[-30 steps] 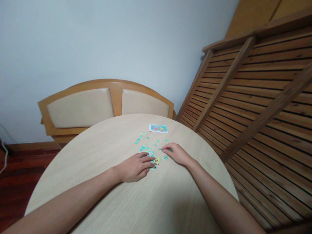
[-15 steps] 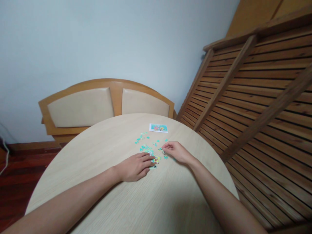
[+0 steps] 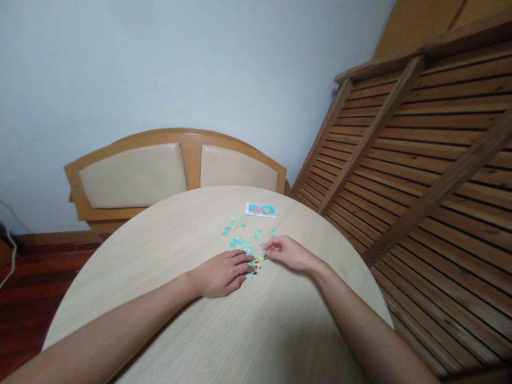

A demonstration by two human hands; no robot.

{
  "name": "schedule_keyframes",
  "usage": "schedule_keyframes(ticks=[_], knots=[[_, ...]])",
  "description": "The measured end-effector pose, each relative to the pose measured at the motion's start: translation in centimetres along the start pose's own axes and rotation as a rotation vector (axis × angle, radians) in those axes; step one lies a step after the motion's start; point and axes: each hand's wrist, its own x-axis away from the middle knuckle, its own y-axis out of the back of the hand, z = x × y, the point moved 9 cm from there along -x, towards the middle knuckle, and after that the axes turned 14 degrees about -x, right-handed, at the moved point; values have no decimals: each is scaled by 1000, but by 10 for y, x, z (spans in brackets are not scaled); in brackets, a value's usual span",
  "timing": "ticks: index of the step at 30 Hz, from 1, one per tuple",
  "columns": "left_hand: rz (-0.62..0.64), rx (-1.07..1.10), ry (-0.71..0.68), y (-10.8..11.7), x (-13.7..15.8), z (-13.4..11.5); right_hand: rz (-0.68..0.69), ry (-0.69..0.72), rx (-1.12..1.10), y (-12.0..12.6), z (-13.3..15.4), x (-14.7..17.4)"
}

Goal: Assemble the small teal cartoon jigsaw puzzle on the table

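Observation:
My left hand [image 3: 224, 273] lies flat, fingers stretched over a partly joined jigsaw puzzle [image 3: 258, 262] with yellow and teal print. Its fingers cover much of the joined part. Just right of the puzzle, my right hand [image 3: 288, 253] has thumb and fingers pinched together at a small puzzle piece, mostly hidden by the fingertips. Loose teal puzzle pieces [image 3: 239, 241] lie scattered beyond both hands, several of them close to the puzzle's far edge.
A teal picture card [image 3: 261, 209] with cartoon figures lies farther back on the round wooden table [image 3: 160, 240]. Behind the table stands a padded headboard [image 3: 136, 176]. A slatted wooden frame [image 3: 400, 160] leans along the right side.
My right hand has shifted slightly down and left, its fingertips closer to the joined puzzle. My left hand stays in place.

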Motion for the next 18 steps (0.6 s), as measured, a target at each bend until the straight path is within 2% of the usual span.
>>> schedule_keyframes(ticks=[9,18], knots=[[15,0,4,-2,-1,2,180,-12,44,-23,0,7],[3,8,7,1,-2,1,165,-62,166,-28,-7,8]])
